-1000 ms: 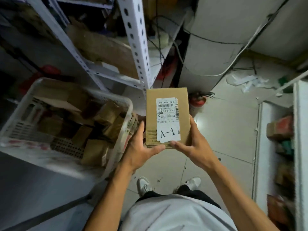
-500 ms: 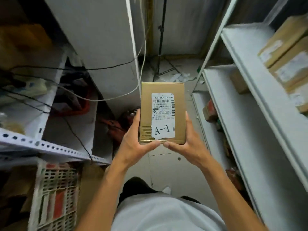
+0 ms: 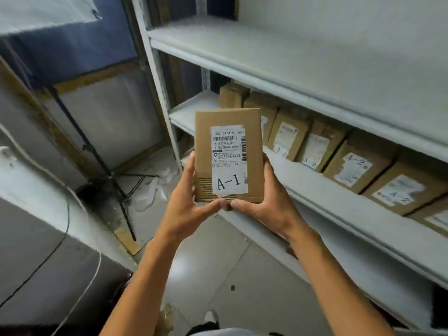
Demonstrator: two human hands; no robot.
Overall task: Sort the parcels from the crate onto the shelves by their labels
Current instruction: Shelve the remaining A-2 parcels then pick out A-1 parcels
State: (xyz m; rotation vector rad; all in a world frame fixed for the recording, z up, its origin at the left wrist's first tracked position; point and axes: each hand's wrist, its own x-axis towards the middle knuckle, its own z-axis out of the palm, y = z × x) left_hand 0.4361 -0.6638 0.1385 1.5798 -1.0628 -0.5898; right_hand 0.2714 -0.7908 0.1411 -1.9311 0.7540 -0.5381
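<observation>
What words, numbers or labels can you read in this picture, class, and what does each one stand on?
"A-1": white sticker on the held parcel, gripped by left hand and right hand.
"350 0174-01 555": top of its shipping label.
Chinese print and barcode below that: too small to read.
"A-2": stickers on the shelf parcels, at least four of them.
Their fine print: blurred.

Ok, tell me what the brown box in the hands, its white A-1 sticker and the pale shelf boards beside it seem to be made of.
Brown box: matt cardboard, judging by its dull tan face and printed stripes.
White A-1 sticker: paper, apparently stuck on, with one lower edge lifting.
Pale shelf boards: probably painted metal, smooth and light grey with thin folded front lips, though blur leaves this open.
</observation>
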